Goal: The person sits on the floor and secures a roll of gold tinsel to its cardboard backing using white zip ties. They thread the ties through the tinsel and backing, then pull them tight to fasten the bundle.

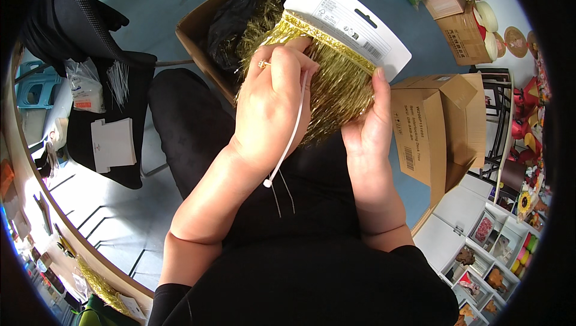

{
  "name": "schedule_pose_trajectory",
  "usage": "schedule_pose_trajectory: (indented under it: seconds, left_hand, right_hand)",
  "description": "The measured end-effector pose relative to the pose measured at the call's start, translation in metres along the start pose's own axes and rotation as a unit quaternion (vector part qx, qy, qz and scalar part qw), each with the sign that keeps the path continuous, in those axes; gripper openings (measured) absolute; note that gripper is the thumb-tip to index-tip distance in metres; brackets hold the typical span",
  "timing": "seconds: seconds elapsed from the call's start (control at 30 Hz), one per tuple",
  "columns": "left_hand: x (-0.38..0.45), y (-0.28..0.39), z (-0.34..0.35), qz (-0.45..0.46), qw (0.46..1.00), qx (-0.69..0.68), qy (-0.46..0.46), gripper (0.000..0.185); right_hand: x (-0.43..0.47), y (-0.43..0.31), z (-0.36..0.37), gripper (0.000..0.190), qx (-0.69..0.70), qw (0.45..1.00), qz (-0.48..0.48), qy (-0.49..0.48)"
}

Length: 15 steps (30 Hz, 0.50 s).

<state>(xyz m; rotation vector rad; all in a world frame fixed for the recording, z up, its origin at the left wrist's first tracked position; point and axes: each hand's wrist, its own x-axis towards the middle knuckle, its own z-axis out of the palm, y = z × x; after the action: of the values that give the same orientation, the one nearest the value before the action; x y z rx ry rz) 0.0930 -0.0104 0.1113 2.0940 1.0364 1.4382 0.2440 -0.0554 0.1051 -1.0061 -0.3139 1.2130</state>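
Note:
My left hand (274, 85), wearing a ring, pinches a white plastic cable tie (295, 130) between thumb and fingers. The tie's square head hangs down by my left wrist. Its other end is hidden among the strands of a gold tinsel fringe (339, 87). Along the fringe's top runs a shiny gold band, lying against a white header card (346, 20) with printing, a barcode and a hang slot. My right hand (371, 119) grips the fringe and card at their right edge, thumb on the near face.
Behind the fringe is a cardboard box (193, 33) holding a black plastic bag and more gold tinsel. A black chair (135, 146) at left bears loose cable ties (119, 82), a plastic bag (85, 89) and white cards (114, 143). An open carton (423, 123) stands at right.

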Motion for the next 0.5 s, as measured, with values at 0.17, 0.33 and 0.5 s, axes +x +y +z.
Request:
schedule_pose_trajectory:
  seconds: [0.17, 0.33, 0.5]
  left_hand:
    - [0.0013, 0.0035, 0.0039, -0.002, 1.000, -0.005, 0.000, 0.019]
    - [0.0003, 0.0042, 0.0047, 0.025, 1.000, 0.018, 0.004, 0.020]
    - [-0.0016, -0.0015, 0.0048, 0.051, 0.999, 0.013, 0.005, 0.020]
  right_hand:
    - [-0.0004, 0.0001, -0.0009, 0.052, -0.005, 1.000, -0.008, 0.000]
    - [-0.0022, -0.0018, 0.0007, 0.052, -0.017, 1.000, -0.014, 0.009]
    - [-0.0047, -0.0040, 0.0044, 0.053, -0.006, 1.000, -0.005, 0.010]
